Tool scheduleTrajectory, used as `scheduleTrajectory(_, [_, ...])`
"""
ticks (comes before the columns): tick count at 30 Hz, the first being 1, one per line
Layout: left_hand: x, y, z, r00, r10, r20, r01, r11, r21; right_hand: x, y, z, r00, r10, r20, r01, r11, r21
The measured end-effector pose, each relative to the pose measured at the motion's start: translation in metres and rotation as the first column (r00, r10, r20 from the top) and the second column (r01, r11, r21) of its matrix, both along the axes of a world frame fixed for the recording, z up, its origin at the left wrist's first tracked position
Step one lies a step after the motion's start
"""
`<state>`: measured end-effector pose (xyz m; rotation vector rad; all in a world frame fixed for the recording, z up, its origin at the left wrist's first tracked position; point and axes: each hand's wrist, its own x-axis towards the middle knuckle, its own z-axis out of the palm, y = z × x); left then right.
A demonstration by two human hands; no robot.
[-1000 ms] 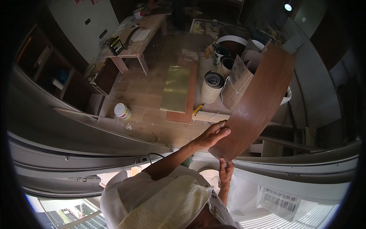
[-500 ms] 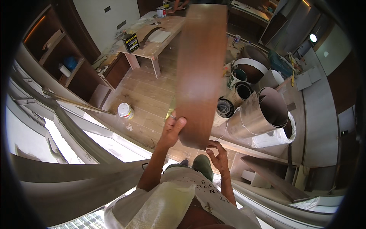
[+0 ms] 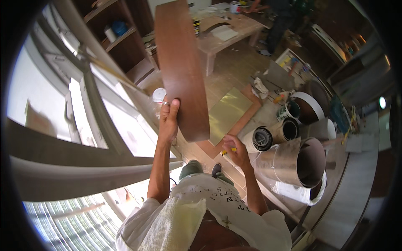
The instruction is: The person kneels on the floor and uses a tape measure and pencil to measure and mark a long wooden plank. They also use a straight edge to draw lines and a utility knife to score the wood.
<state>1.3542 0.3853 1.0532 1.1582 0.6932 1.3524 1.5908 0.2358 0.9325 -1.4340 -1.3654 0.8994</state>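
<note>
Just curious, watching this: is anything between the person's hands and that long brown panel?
Nothing visible. The left hand already grips the brown panel at its edge; the right hand is open just below its lower end, apart from it.

The brown wood-grain board [image 3: 181, 67] runs out past the top edge of the view, so its far end cannot be seen. The left hand [image 3: 168, 119] shows only its back and fingers; its palm lies hidden against the board's edge. The right hand [image 3: 236, 151] is blurred, and whether it touches the board cannot be told. At the far table [image 3: 234, 31], another person [image 3: 280, 16] is cut off above the waist.
</note>
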Motion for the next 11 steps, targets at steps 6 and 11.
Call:
scheduleTrajectory(6, [-0.025, 0.021, -0.006, 0.999, 0.052, -0.003, -0.052, 0.996, -0.066, -0.022, 0.110, 0.019, 0.975, 0.177, -0.135, -0.162, 0.980, 0.113])
scheduleTrajectory(11, [-0.068, 0.050, -0.022, 0.984, 0.143, -0.106, -0.152, 0.985, -0.082, -0.077, 0.177, 0.007, 0.885, 0.350, -0.307, -0.317, 0.936, 0.153])
